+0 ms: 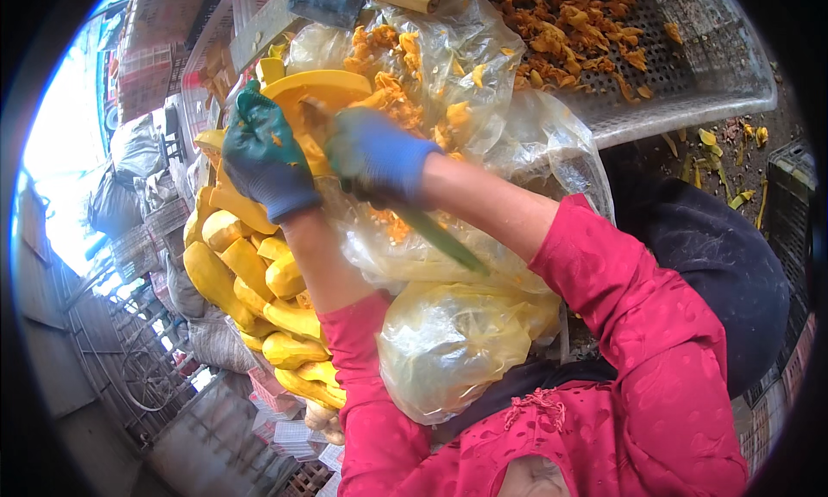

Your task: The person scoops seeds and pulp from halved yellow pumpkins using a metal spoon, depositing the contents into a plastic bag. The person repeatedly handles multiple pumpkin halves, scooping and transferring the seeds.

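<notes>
In the head view my left hand [268, 151], in a blue knit glove with a green coating, grips the edge of a hollow, peeled pumpkin piece [317, 82]. My right hand [381, 151], gloved the same way and blurred, is closed around a tool with a long green end [446, 238] sticking out behind the fist. The tool's brownish front end [314, 114] is at the hollow of the piece; its exact shape is blurred. Stringy orange pulp [394, 99] with pale seeds lies beside the hands on a clear plastic sheet [479, 38].
Peeled pumpkin pieces [249, 271] are heaped at the left. A cleaver [326, 2] with a wooden handle lies at the top. Upper right, a perforated plastic crate [702, 41] holds orange pulp. A bulging plastic bag [446, 348] is before my waist. A dark crate [789, 193] stands far right.
</notes>
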{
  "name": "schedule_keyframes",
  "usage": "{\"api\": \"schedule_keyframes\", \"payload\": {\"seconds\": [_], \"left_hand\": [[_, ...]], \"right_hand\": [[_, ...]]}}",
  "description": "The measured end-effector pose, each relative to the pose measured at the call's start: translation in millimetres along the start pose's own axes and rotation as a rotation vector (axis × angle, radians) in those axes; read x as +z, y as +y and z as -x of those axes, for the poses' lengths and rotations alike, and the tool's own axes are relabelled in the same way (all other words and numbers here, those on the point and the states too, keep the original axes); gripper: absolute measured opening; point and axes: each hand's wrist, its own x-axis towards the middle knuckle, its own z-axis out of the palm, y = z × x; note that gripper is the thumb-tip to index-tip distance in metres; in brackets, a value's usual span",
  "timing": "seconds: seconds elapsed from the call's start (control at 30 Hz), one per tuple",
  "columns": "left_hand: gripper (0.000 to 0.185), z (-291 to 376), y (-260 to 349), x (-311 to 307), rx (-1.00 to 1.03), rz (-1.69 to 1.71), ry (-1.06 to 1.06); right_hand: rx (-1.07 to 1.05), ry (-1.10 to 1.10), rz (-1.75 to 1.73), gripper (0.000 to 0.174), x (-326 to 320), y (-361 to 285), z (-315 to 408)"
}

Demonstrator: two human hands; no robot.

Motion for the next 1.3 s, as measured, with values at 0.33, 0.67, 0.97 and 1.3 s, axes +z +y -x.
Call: {"api": "schedule_keyframes", "payload": {"seconds": [0.33, 0.67, 0.97, 1.3], "left_hand": [[0.045, -1.6, -9.8, -5.5, 0.002, 0.265, -0.085], [0.053, 0.0, -5.8, -6.7, -0.124, 0.305, -0.095], [0.057, -8.8, -24.0, -10.0, -0.186, 0.388, -0.138], [0.053, -6.2, -13.8, -4.8, -0.172, 0.385, -0.077]], "right_hand": [[-0.242, 0.051, 0.51, 0.023, 10.5, 11.3, -39.1], [-0.463, -0.007, 0.783, 0.034, 0.6, -9.8, -13.5], [-0.42, 0.066, 1.106, 0.029, -30.4, -21.0, -16.5], [-0.728, 0.176, 1.388, 0.03, -7.8, 7.7, -8.7]]}}
